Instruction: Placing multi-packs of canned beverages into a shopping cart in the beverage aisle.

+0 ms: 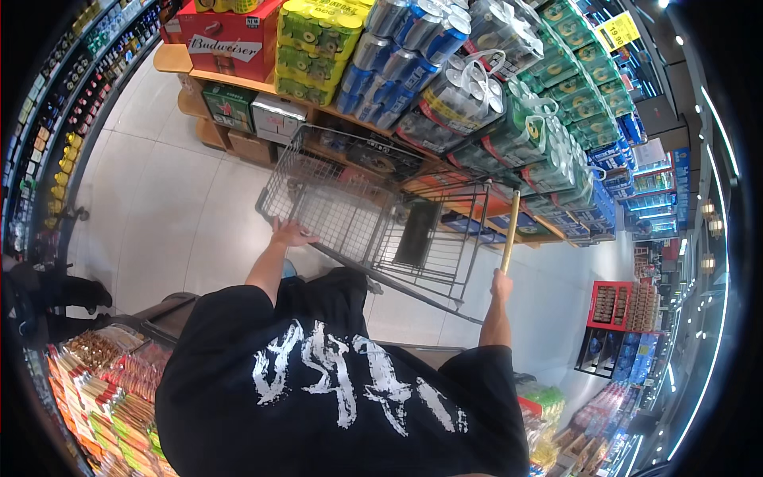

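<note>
A grey wire shopping cart [340, 208] stands crosswise in front of me, its wire floor showing through the basket. My left hand [294, 234] grips the near side rim close to the cart's front end; some of its fingertips are hidden. At the other end, my right hand [501, 283] is closed around the near end of the yellowish push handle [511, 229]. A dark panel [418, 234] sits in the cart towards the handle. The cart's far side is close to a wooden display shelf [238, 81].
The shelf carries a red Budweiser box [229, 45], yellow-green can packs [319, 50], blue can packs [387, 74] and green can packs [527, 134]. Bottle shelves [77, 101] line the left side. Packaged goods [113, 387] lie behind me at lower left. Pale floor tiles [161, 197] run between.
</note>
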The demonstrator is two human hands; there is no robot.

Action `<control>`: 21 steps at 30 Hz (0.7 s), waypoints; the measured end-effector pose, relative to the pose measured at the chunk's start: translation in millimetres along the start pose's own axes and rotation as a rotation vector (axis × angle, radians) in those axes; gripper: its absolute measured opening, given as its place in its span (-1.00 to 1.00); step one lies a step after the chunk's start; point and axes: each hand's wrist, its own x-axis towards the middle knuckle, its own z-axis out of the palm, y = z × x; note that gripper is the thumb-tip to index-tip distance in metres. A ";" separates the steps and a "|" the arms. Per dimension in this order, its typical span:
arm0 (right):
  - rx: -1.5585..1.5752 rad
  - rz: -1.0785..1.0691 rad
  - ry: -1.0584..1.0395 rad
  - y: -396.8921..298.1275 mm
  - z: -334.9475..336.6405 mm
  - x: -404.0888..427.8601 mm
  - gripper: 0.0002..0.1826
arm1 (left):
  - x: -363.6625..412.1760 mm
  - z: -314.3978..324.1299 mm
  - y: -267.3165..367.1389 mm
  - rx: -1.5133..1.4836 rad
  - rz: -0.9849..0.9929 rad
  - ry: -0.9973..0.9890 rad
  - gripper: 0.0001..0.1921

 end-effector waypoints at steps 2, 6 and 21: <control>-0.003 0.005 0.002 -0.8 -0.5 -1.2 -0.44 | 2.3 1.4 -1.0 0.000 -0.001 -0.003 -0.07; 0.004 0.000 0.015 -1.2 0.8 -2.8 -0.44 | 5.6 3.5 -3.3 -0.010 -0.006 -0.006 -0.06; -0.062 0.003 0.020 -2.4 -2.1 -3.1 -0.45 | 4.5 1.0 -2.5 -0.023 0.000 -0.020 -0.05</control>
